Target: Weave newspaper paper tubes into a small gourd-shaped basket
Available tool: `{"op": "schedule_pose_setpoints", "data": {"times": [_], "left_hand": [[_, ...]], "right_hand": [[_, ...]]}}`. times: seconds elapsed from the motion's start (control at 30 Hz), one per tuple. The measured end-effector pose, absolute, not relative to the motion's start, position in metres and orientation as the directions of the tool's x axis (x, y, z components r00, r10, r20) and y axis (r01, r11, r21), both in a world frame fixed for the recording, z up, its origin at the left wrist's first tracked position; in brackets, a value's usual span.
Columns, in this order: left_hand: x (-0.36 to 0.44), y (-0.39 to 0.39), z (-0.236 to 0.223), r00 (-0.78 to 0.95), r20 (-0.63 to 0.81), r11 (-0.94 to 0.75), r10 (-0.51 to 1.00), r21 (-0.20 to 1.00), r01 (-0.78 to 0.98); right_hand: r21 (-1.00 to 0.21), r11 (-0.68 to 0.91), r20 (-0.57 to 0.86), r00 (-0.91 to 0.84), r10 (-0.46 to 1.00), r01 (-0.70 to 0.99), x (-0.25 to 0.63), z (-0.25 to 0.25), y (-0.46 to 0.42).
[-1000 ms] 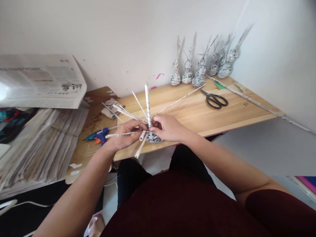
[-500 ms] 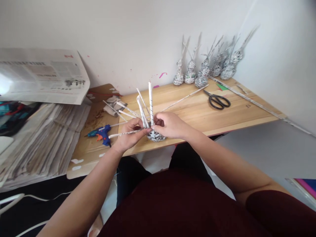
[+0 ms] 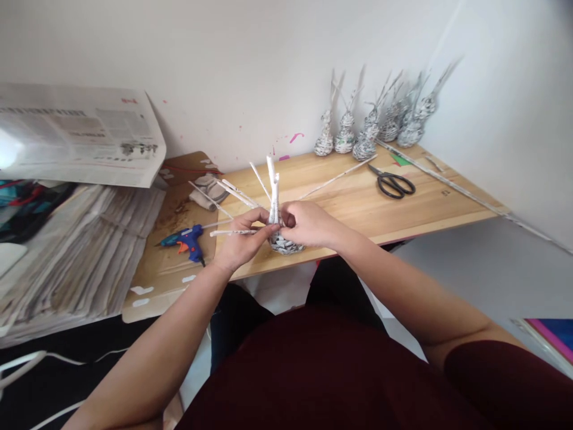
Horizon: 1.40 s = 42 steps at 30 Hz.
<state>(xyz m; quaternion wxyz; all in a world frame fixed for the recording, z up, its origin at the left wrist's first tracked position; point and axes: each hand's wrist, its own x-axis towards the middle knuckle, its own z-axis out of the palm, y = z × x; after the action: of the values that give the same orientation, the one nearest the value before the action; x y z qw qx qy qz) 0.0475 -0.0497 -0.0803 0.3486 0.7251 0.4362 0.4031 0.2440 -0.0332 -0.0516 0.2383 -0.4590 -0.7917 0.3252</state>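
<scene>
A small woven piece of rolled newspaper [image 3: 285, 243] rests at the near edge of a wooden table [image 3: 358, 203]. Several paper tubes [image 3: 272, 188] stick up and fan out to the left from it. My left hand [image 3: 239, 242] is closed, pinching one tube at the base, with another tube pointing left past its fingers. On the right side of the weave, my right hand [image 3: 308, 224] is closed around the upright tubes. The two hands almost touch.
Several finished woven figures [image 3: 367, 134] stand along the back wall. Black scissors [image 3: 394, 182] and long paper tubes [image 3: 441, 179] lie on the right. A blue glue gun [image 3: 185, 239] sits on cardboard at the left, beside stacked newspapers [image 3: 76, 245].
The tube that pointed down toward me has been bent upward and now stands beside the upright one. Both hands have risen slightly with the weave.
</scene>
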Motion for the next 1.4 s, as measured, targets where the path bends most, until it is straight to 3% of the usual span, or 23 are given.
{"op": "schedule_pose_setpoints", "data": {"times": [0.17, 0.43, 0.73, 0.97, 1.17, 1.3, 1.4], "left_hand": [[0.053, -0.053, -0.082, 0.214, 0.332, -0.393, 0.919, 0.824, 0.408], [0.063, -0.060, -0.089, 0.150, 0.373, -0.401, 0.916, 0.869, 0.290], [0.068, -0.058, -0.102, 0.116, 0.438, -0.442, 0.891, 0.781, 0.442], [0.075, -0.057, -0.104, 0.071, 0.459, -0.435, 0.886, 0.766, 0.474], [0.073, -0.055, -0.090, 0.147, 0.438, -0.442, 0.887, 0.711, 0.546], [0.066, -0.051, -0.079, 0.305, 0.378, -0.484, 0.874, 0.637, 0.599], [0.065, -0.049, -0.079, 0.317, 0.373, -0.489, 0.872, 0.629, 0.604]], "right_hand": [[-0.859, 0.291, 0.068, -0.469, 0.880, 0.421, 0.249, -0.057, -0.030], [-0.787, 0.318, 0.090, -0.412, 0.907, 0.528, 0.248, -0.053, -0.032], [-0.874, 0.402, 0.324, -0.292, 0.900, 0.272, 0.245, -0.074, -0.039], [-0.820, 0.475, 0.391, -0.294, 0.872, 0.320, 0.247, -0.080, -0.041], [-0.835, 0.445, 0.316, -0.379, 0.870, 0.324, 0.250, -0.081, -0.032], [-0.815, 0.470, 0.325, -0.405, 0.855, 0.340, 0.252, -0.080, -0.032], [-0.789, 0.486, 0.334, -0.404, 0.852, 0.375, 0.251, -0.080, -0.033]]}}
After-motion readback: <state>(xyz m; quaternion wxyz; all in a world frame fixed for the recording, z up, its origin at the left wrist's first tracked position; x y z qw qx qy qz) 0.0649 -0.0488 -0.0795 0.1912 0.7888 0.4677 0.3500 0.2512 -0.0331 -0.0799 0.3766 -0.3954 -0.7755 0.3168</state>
